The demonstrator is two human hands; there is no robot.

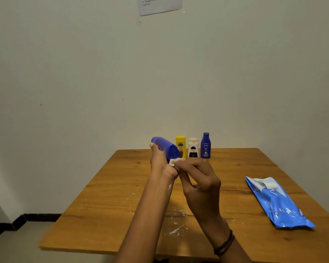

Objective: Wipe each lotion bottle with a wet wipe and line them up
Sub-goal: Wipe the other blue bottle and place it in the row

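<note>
**Big blue bottle mid-wipe, three others parked at the back**

The large blue lotion bottle [166, 149] is held up above the wooden table [110, 205], tilted, one end pointing up and away to the left, the broad end down toward the right; which end carries the cap can't really be made out from this angle. It is gripped by the left hand [160, 165], fingers wrapped round its body from underneath. A small bunched wet wipe [173, 161] is pinched in the fingertips of the right hand [199, 184] and pressed against the lower broad end of the bottle, so both hands meet right at that spot.

Behind the hands, near the far edge of the table, three bottles are stood upright in a row, close together: a yellow bottle [180, 143], partly hidden by the held one; a white bottle [193, 149] with a dark label; a small blue bottle [205, 146] on the right.

The wipes pack [279, 205] is laid flat well off to the right; its flap is open at the far end and a white wipe [270, 186] is poking out.

Both forearms are raised and stretched forward, wrists close together; a dark bracelet [224, 243] is worn on the right wrist; white smears [176, 231] are spread on the tabletop under the arms.
</note>
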